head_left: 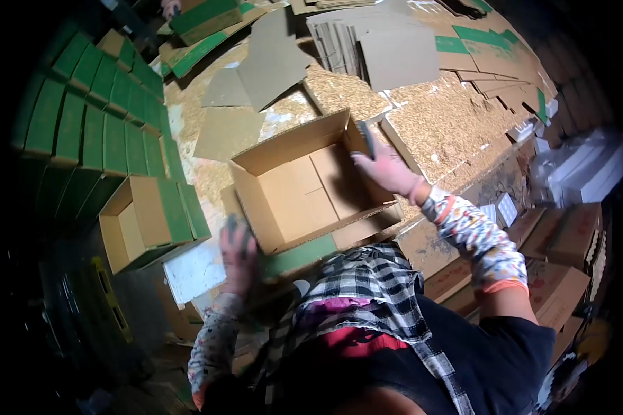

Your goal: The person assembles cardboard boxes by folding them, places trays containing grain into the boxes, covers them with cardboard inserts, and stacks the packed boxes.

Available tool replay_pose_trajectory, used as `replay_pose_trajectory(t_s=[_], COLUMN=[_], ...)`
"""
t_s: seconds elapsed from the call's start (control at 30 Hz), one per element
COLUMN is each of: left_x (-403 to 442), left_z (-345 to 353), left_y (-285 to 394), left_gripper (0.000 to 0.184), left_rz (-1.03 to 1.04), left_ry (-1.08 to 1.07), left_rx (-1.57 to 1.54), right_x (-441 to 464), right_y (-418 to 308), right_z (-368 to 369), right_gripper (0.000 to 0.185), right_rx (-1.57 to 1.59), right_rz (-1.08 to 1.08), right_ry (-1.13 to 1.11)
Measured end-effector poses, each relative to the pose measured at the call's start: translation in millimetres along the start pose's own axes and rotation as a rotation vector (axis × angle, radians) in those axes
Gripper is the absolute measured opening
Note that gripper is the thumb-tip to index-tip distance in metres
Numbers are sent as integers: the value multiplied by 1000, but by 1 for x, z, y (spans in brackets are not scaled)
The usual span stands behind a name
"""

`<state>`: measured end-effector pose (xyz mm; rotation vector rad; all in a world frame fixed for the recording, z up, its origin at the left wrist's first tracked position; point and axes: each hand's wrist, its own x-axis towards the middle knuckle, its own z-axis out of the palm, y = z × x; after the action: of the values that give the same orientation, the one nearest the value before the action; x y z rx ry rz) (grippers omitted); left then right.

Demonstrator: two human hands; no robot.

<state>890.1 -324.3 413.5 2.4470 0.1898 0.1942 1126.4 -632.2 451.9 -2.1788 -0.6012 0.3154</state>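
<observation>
An open, empty cardboard box [304,194] sits in front of me on the table, its inside facing up and its near outer side partly green. My right hand [387,168], in a pink and grey glove, is at the box's right wall with its fingers apart and nothing in them. On the left, my left hand [238,257], in a similar glove and slightly blurred, is beside the box's near left corner, fingers spread. Whether it touches the cardboard I cannot tell. Flat grey cardboard sheets [277,59] lie beyond the box.
Green boxes [104,138] are stacked at the left, with an open box [135,221] below them. Sawdust-like bits [443,124] cover the table [246,131]. Flattened cartons [491,59] lie at the back right, plastic-wrapped items [581,169] at the right. Another person's hand [171,8] shows at the top left.
</observation>
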Motion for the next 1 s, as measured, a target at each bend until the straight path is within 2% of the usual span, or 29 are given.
replay_pose_trajectory(t_s=[0.03, 0.07, 0.1, 0.13, 0.17, 0.2, 0.27, 0.33, 0.37, 0.43, 0.47, 0.53, 0.6, 0.63, 0.67, 0.7, 0.73, 0.77, 0.8, 0.87, 0.9, 0.93, 0.97, 1.0], left_x=[13, 43, 70, 83, 85, 94, 102, 104, 105, 113, 111, 106, 101, 100, 98, 93, 93, 93, 104, 113, 112, 112, 113, 113], left_z=[-10, -23, -22, -17, -15, -15, -17, -14, -12, -16, -16, -15, -15, -11, -6, 0, -4, -8, -9, -15, -15, -14, -13, -12], left_y=[32, 74, 84, 89, 86, 75, 52, 55, 59, 79, 71, 57, 50, 51, 38, 18, 15, 13, 27, 32, 15, 22, 28, 35], left_gripper=[60, 62, 61, 61, 59, 57, 50, 49, 48, 48, 47, 45, 44, 43, 42, 42, 40, 39, 37, 45, 39, 36, 33, 30], left_rz=[-180, -311, -313, -315, -318, -308, -247, -355, -386, -458, -403, -333, -304, -309, -252, -201, -245, -290, -416, -334, -156, -190, -225, -260], left_ry=[316, 483, 436, 384, 320, 268, 215, 222, 231, 211, 217, 224, 252, 334, 320, 306, 311, 328, 362, 270, 239, 244, 255, 273], left_rx=[-352, -775, -551, -324, -242, -162, -4, -72, -79, -157, -116, -74, -77, -189, -241, -287, -496, -703, -1085, -945, -607, -756, -908, -1057], right_x=[2, 4, 7, 3, 0, -3, -18, -46, -74, -90, -87, -72, -82, -101, -107, -114, -104, -95, -79, -59, -49, -33, -18, -4], right_y=[-13, -19, -16, 17, 50, 62, 103, 218, 275, 313, 294, 236, 230, 219, 196, 172, 171, 169, 112, 74, 52, 41, 30, 14], right_z=[7, 5, -4, -4, -4, -11, -31, -27, -25, -23, -23, -47, -47, -47, -57, -67, -73, -78, -106, -133, -142, -153, -163, -172], right_gripper=[73, 72, 70, 70, 70, 69, 67, 69, 67, 62, 53, 49, 51, 51, 58, 74, 68, 63, 60, 54, 53, 52, 51, 52], right_rx=[94, 185, 455, 551, 649, 717, 291, 227, -126, -421, -311, 1219, 1373, 547, 203, -140, 599, 1311, 1575, 1291, 1062, 715, 392, 324], right_rz=[-35, -76, -29, 40, 99, 213, 306, 721, 450, 35, 128, 589, 401, 218, 156, 80, 198, 405, 519, 431, 250, -8, -275, -289], right_ry=[-31, -70, -238, -133, -21, 217, 918, 1136, 837, 519, 553, 670, 546, 594, 515, 475, 351, 383, 275, 83, 48, -54, -63, -143])
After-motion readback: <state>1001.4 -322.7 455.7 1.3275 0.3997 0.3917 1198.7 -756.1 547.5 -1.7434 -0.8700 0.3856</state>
